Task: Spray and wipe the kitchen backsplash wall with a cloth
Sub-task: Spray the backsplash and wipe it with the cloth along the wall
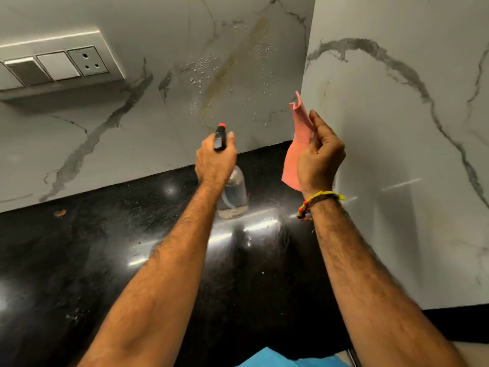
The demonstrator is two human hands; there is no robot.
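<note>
Both forearms reach out over the black bench [79,260]. The left hand [215,160] is wrapped around the head of the spray bottle [232,194], nozzle aimed at the wall, the clear body hanging just above the bench. The right hand [318,157] is raised beside it, pinching the pink cloth [297,139] between thumb and fingers. Beyond, the marble backsplash [158,115] carries droplets around a brownish streak [225,75], so spraying looks underway and wiping not yet begun.
</note>
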